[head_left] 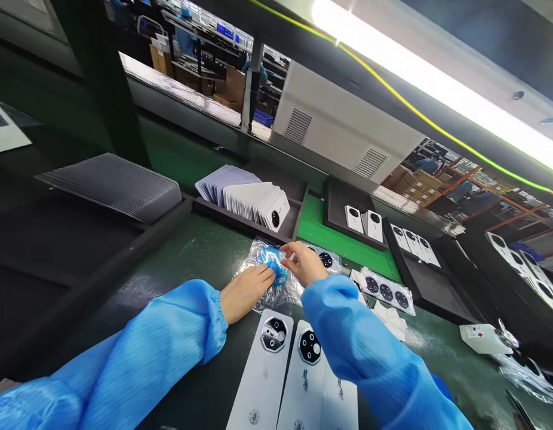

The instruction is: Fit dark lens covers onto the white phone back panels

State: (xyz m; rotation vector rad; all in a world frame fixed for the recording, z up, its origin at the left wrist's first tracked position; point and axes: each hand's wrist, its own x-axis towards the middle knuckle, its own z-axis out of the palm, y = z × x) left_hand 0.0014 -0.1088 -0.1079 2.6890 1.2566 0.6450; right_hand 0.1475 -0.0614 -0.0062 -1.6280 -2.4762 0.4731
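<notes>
My left hand (247,291) has its fingers pressed together on the edge of a shiny blue plastic film (274,258) lying on crumpled clear plastic (254,254). Just right of it, my right hand (307,264) is closed in a pinch over the film's right side; whatever lies between its fingertips is too small to make out. Below my hands lie white phone back covers (264,373), each visible camera area being a black-and-silver plate (273,334). Part of another cover is hidden by my right sleeve.
Behind my hands stands a black tray (240,214) with a fanned stack of white covers (258,200). Bagged black camera plates (386,291) lie to the right, near crumpled white wipes (390,319). Farther right is a white bottle (485,338). Dark panels (119,185) stand stacked at left.
</notes>
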